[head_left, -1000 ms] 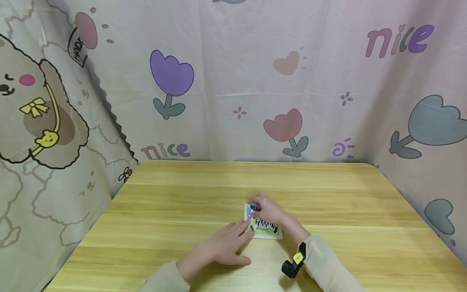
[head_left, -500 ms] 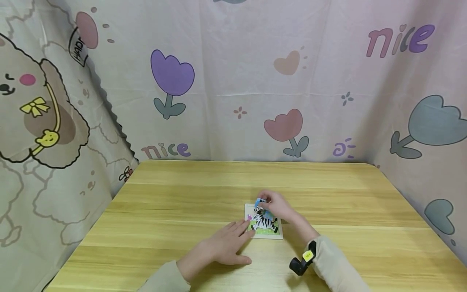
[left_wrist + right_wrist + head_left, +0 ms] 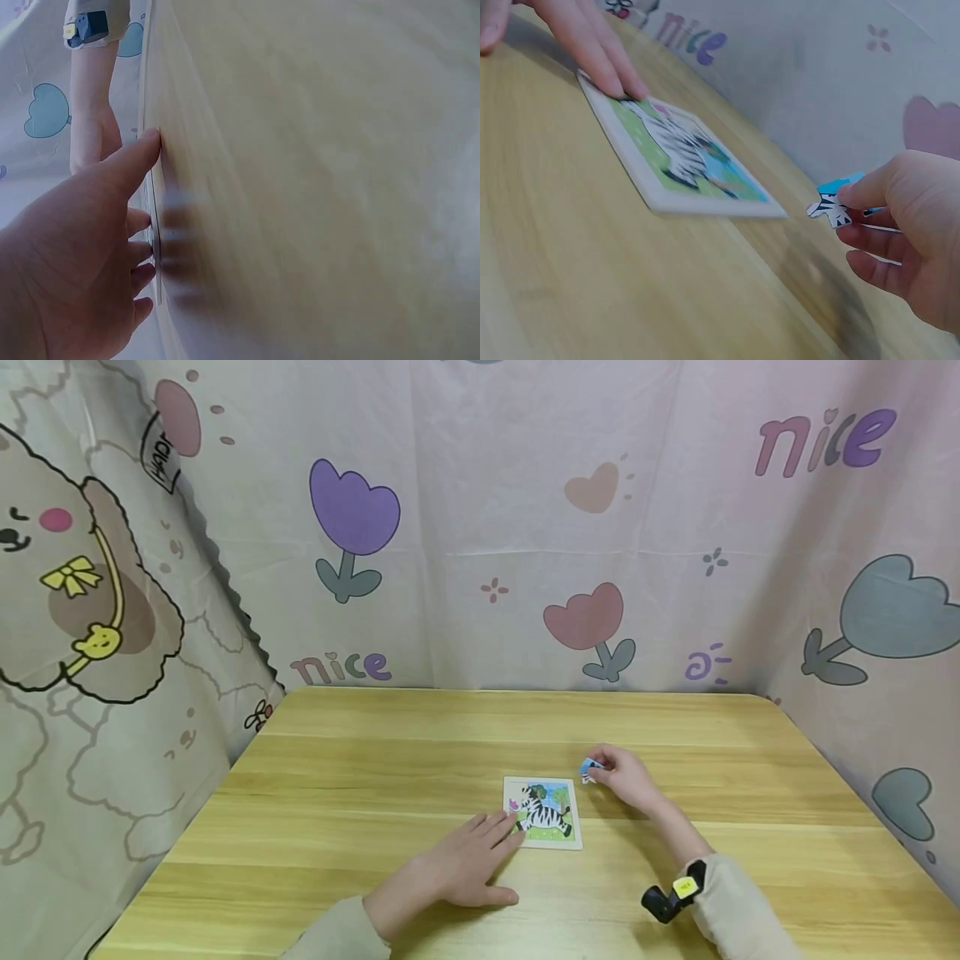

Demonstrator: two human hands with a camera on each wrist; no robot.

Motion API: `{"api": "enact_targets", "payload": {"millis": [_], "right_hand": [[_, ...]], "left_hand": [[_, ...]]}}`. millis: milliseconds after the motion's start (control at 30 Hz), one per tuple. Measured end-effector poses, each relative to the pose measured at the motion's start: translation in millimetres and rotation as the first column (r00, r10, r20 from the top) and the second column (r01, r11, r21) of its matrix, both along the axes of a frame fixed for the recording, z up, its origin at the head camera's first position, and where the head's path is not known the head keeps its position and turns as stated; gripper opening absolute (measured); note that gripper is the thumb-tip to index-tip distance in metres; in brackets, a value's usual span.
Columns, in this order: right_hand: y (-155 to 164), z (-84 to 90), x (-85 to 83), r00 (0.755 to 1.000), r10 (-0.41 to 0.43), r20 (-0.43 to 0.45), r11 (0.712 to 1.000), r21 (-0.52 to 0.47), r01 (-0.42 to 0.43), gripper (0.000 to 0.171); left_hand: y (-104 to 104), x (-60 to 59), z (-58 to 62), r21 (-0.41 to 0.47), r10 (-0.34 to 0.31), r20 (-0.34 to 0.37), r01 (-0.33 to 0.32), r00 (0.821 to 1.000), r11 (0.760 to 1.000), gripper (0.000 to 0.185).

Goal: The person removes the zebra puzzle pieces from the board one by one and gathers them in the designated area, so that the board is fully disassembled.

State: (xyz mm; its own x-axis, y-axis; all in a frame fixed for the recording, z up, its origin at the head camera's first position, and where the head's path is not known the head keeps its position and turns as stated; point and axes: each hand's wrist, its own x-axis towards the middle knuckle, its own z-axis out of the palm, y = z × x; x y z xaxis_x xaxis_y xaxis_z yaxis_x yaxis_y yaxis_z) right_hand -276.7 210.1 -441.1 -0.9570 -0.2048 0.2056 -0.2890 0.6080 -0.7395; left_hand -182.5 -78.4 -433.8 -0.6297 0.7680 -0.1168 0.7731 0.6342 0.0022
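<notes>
A square zebra jigsaw puzzle [image 3: 553,812] in a pale frame lies flat on the table. My left hand [image 3: 468,862] rests on its left side, fingers straight, fingertips over the frame's edge. To the right of the puzzle, my right hand [image 3: 628,781] pinches a small puzzle piece [image 3: 831,208] between thumb and fingers. Blue and black-and-white stripes show on that piece, which is held above the table and apart from the frame. In the right wrist view, the puzzle [image 3: 679,150] is slightly blurred; its upper left part shows a pale gap in the head view.
The wood-grain table [image 3: 360,777] stretches out around both hands. A printed curtain [image 3: 480,527] hangs along its back and sides. A black camera [image 3: 671,897] is strapped to the right wrist, above the tabletop.
My right hand has lifted a piece from the puzzle's upper left and carried it to the right, clear of the frame. The left hand has stayed in place.
</notes>
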Motion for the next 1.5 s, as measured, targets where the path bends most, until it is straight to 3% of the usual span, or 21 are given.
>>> {"api": "enact_targets", "payload": {"millis": [400,733,1233,1500], "right_hand": [[49.7,-2.1,-0.3,0.994,-0.062,0.09,0.996,0.069,0.056,0.024],[50.1,-3.1,-5.5,0.982,-0.153,0.108,0.983,0.121,0.139,0.024],[38.7,-13.6,-18.3,0.987,-0.161,0.011,0.95,0.273,0.152,0.025],[34.8,-9.1,-13.8,0.984,-0.179,-0.019,0.957,0.23,0.178,0.031]], "left_hand": [[0.0,-1.2,2.3,0.007,0.001,0.019,-0.001,1.0,1.0,0.081],[0.7,0.4,7.9,0.014,0.016,0.054,-0.017,0.998,1.0,0.08],[1.2,0.6,7.6,0.005,0.024,0.064,-0.024,0.998,1.0,0.08],[1.6,1.0,6.4,0.006,0.027,0.061,-0.027,0.998,1.0,0.081]]}}
